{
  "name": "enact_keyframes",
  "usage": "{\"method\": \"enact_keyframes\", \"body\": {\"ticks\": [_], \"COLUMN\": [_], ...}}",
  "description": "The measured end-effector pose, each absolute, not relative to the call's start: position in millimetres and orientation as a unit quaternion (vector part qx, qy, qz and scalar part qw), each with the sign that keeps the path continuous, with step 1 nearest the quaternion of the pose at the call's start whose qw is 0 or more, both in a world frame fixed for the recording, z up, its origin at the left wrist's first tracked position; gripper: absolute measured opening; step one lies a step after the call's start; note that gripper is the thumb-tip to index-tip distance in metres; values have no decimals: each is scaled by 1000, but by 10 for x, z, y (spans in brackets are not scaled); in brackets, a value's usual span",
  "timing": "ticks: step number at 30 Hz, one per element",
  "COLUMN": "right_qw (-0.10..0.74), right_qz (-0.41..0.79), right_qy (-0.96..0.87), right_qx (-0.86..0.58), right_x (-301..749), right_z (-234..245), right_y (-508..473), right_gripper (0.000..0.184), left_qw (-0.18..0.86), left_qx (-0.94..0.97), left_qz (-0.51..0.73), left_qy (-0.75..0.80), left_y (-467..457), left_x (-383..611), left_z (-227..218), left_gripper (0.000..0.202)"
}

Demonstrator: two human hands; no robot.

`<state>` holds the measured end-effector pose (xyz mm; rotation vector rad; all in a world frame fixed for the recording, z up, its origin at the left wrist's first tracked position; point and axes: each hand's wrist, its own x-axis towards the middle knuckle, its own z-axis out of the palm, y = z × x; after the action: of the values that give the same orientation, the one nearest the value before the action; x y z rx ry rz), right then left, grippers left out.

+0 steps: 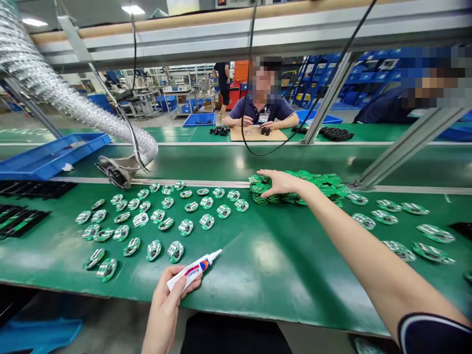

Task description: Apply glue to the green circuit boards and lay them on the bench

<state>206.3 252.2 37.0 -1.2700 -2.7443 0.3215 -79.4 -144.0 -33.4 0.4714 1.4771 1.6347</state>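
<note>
My left hand (167,301) is closed around a white glue tube (193,269) with a red and blue label, its nozzle pointing up and right over the green table (280,265). My right hand (279,182) reaches far forward, fingers curled onto a heap of small green circuit boards (306,189). Whether it grips one I cannot make out. Several round circuit boards (162,216) lie spread in rows left of the heap.
More boards (400,231) lie scattered at the right. A silver flexible hose (70,103) ends in a nozzle (118,171) at the left, next to a blue tray (47,155) and black trays (22,216). Two people sit across the line; cables hang down.
</note>
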Motion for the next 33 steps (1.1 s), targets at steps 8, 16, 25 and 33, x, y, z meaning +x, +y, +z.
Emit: {"method": "enact_keyframes", "body": {"ticks": [8, 16, 25, 33], "right_qw": [17, -3, 51, 243], "right_qz": [122, 102, 78, 77], "right_qy": [-904, -909, -917, -911], "right_qx": [-408, -404, -388, -325], "right_x": [1970, 1882, 1903, 1937], "right_z": [314, 308, 427, 581], "right_y": [2650, 2682, 2535, 1753], "right_gripper": [114, 125, 120, 107], "left_qw": [344, 260, 183, 137], "left_qx": [217, 188, 191, 225], "left_qz": [608, 611, 669, 649], "left_qy": [682, 724, 694, 714], "left_y": [-1440, -1637, -1813, -1967], "left_x": [-889, -731, -598, -660], "left_z": [-432, -528, -506, -752], "left_gripper": [65, 55, 42, 40]}}
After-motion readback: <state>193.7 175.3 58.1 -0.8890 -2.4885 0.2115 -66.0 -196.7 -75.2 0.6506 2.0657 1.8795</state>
